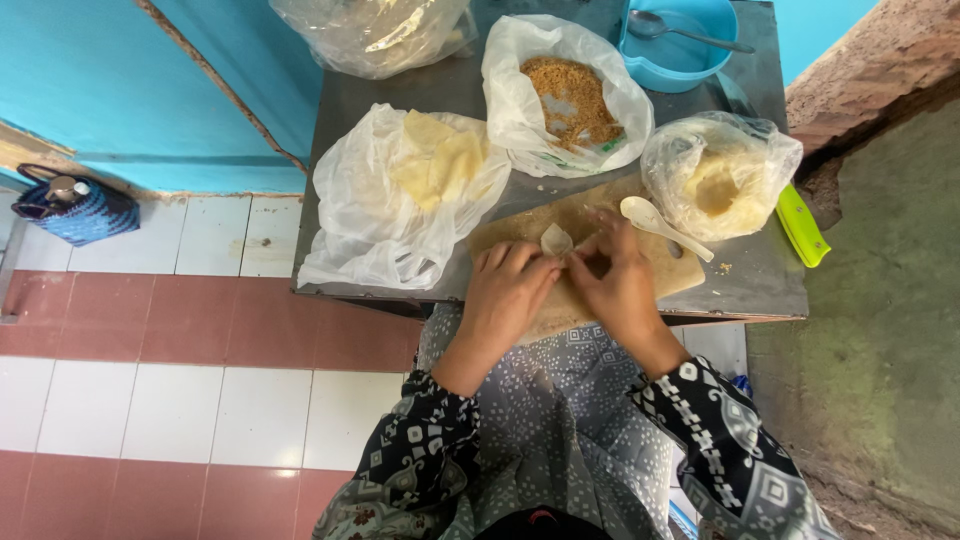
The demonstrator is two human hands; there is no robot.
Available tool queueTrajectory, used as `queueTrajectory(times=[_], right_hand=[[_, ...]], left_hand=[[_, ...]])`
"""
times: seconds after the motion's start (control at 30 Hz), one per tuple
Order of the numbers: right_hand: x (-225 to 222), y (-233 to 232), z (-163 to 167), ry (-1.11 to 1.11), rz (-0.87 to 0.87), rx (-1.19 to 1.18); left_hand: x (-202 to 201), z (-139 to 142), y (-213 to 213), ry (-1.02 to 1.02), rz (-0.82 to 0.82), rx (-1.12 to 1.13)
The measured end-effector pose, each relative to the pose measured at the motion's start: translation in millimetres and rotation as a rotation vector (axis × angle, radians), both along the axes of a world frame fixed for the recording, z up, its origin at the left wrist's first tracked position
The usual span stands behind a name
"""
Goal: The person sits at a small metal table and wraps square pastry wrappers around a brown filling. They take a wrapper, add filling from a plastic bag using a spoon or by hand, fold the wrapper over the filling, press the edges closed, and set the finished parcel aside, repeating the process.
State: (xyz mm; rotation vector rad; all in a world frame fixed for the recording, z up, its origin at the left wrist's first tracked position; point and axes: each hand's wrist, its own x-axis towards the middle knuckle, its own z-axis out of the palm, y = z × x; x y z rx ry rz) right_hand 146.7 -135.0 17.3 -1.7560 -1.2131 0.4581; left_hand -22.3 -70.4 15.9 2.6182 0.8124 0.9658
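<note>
Soft, even daylight is filling the scene, casting only faint shadows under the plastic bags (pixel 400 195) and leaving pale glare on the metal table (pixel 745 270). The wide lens is bending the floor tiles (pixel 150 400) toward the edges, and the patterned sleeves (pixel 740 460) nearest the camera are blurring slightly.

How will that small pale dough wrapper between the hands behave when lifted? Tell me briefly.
The small pale dough wrapper is probably floppy: it looks thin and is folded up where the left hand and right hand pinch it. Likely light, being so small. It may tear easily, so both hands' gentle grip over the brown wooden board seems wise.
</note>
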Motion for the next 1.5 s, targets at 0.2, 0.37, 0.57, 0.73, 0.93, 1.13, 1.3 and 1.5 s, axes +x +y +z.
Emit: queueTrajectory(times=[0.2,0.37,0.57,0.73,0.93,1.13,1.3,1.5], right_hand=[[1.1,13.5,3.2,-0.055,0.034,0.062],[10.2,4.7,8.5,-0.047,0.21,0.122],[11.2,8.2,6.5,-0.072,0.197,0.066],[11.1,4.6,16.4,-0.324,0.349,0.265],[12.2,5.3,18.2,-0.276,0.351,0.188],[13.2,22.9,13.7,-0.19,0.267,0.035],[15.4,21.2,8.9,-0.326,0.3,0.251],[12.7,-1.6,3.2,-0.384,0.341,0.315]], left_hand=[[12.2,9.9,27.1,0.011,-0.054,-0.197],[10.2,19.8,34.2,0.08,-0.082,-0.142],[-4.1,15.2,34.2,0.069,-0.174,0.041],[-2.9,10.7,32.8,0.07,-0.126,0.041],[3.3,3.2,29.2,0.014,-0.017,-0.157],[16.6,4.5,24.8,0.073,0.065,-0.248],[-2.4,5.7,17.2,0.181,-0.108,0.055],[-7.5,10.2,20.0,0.139,-0.085,0.276]])
